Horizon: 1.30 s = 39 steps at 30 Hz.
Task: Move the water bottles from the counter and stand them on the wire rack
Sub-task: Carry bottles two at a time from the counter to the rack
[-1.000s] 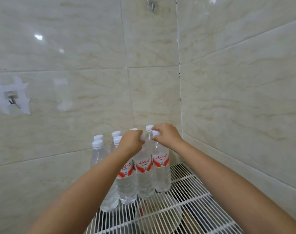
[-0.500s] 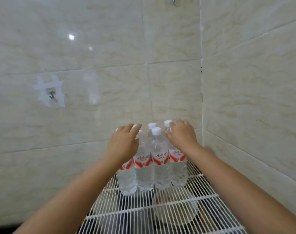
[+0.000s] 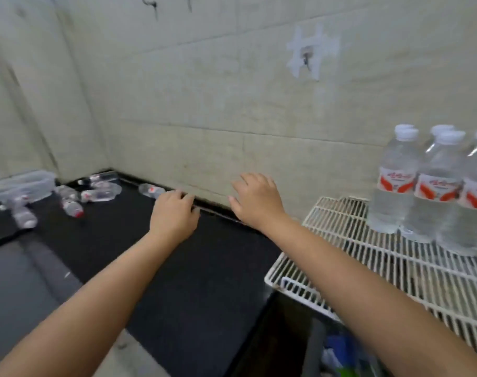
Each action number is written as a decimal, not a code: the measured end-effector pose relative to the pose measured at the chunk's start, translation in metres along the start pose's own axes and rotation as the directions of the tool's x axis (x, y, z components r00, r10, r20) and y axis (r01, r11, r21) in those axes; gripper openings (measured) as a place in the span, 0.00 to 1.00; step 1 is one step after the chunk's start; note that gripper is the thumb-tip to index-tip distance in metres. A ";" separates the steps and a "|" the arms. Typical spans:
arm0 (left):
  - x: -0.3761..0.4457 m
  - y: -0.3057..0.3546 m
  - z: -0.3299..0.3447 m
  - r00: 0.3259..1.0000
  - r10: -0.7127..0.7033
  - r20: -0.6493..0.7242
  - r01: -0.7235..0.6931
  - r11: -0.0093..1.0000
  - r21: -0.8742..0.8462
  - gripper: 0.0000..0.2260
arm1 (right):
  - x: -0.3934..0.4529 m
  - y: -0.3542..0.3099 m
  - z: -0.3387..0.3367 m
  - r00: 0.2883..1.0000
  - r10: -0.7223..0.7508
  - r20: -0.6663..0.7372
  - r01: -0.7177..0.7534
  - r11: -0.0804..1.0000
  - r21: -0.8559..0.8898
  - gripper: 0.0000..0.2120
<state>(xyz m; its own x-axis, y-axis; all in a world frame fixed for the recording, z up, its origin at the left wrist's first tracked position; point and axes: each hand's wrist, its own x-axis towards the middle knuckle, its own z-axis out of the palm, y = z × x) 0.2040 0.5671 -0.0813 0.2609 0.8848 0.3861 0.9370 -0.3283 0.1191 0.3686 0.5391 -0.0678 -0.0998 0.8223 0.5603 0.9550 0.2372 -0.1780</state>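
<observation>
Both hands, left [image 3: 174, 213] & right [image 3: 256, 198], empty, fingers loose; nearest lying bottle [image 3: 150, 190] to be gripped mid-body, stood on wire rack [image 3: 368, 270].

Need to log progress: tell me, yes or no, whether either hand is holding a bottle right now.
No, the left hand and right hand both reach out bare over the counter, with the lying bottles beyond them.

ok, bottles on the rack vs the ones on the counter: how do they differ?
Pose: the rack bottles stand upright; the counter bottles lie on their sides.
Grouping: the rack bottles are packed tight against each other on the wire rack; the counter bottles are scattered over the far left of the black counter.
Shared: clear plastic with red-and-white labels. Neither hand holds any.
</observation>
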 end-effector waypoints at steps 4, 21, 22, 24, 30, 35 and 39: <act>-0.048 -0.102 0.013 0.981 -0.187 0.057 0.183 0.981 0.068 0.17 | 0.003 -0.089 0.075 0.984 -0.079 0.157 0.069 0.995 0.069 0.18; -0.183 -0.466 0.055 0.740 -0.586 0.331 0.516 0.809 0.280 0.19 | 0.031 -0.399 0.336 0.816 -0.193 0.545 0.136 0.980 0.142 0.20; -0.180 -0.481 0.057 0.715 -0.614 0.334 0.545 0.789 0.283 0.18 | 0.040 -0.406 0.348 0.811 -0.200 0.550 0.144 0.979 0.144 0.20; -0.169 -0.510 0.061 0.662 -0.667 0.343 0.604 0.745 0.283 0.17 | 0.061 -0.419 0.373 0.805 -0.205 0.556 0.145 0.978 0.151 0.20; -0.099 -0.606 0.085 0.645 -0.690 0.327 0.620 0.723 0.304 0.17 | 0.156 -0.443 0.456 0.813 -0.212 0.543 0.140 0.975 0.172 0.20; -0.016 -0.689 0.098 0.624 -0.694 0.359 0.615 0.720 0.323 0.18 | 0.254 -0.455 0.523 0.792 -0.194 0.579 0.116 0.979 0.170 0.20; 0.030 -0.744 0.110 0.621 -0.685 0.380 0.589 0.728 0.350 0.18 | 0.315 -0.459 0.569 0.781 -0.122 0.613 0.041 0.989 0.145 0.20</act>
<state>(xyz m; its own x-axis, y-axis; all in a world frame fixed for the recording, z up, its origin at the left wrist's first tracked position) -0.4600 0.8743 -0.2592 -0.3917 0.9004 -0.1895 0.9174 0.3979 -0.0055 -0.2602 0.9839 -0.2696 -0.3654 0.9302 -0.0362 0.8997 0.3429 -0.2702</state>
